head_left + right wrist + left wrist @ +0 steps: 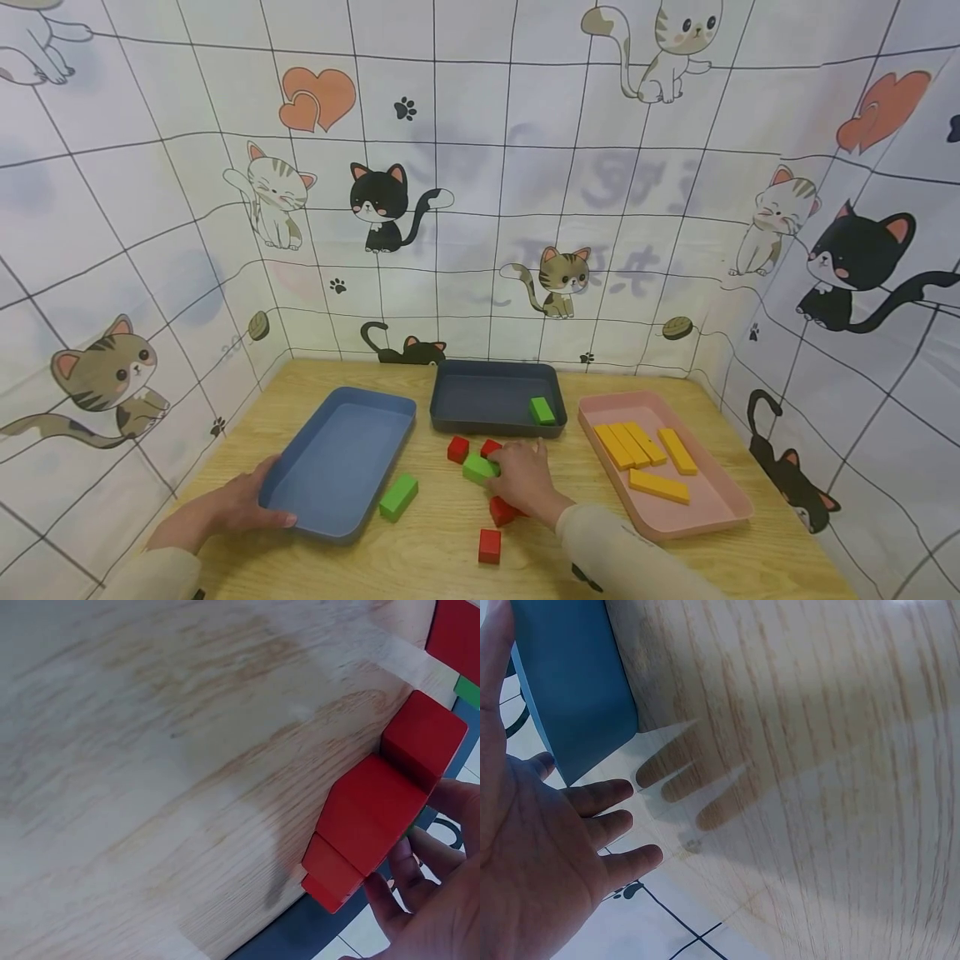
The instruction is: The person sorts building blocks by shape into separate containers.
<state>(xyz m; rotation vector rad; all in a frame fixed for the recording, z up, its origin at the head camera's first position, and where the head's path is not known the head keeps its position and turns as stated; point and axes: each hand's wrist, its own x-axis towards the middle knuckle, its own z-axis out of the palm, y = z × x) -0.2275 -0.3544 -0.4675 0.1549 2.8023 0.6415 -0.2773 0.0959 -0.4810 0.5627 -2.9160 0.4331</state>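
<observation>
The blue tray [343, 462], charcoal tray [483, 396], pink tray [712, 497], red blocks [490, 547], green blocks [399, 497] and yellow blocks [659, 486] are plain. Cats [381, 200] and hearts [330, 96] pattern the black-gridded white backdrop [472, 104].

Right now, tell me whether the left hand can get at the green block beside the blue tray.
Yes, probably, by reaching over: the blue tray lies between the left hand and the green block, whose top is uncovered.
</observation>
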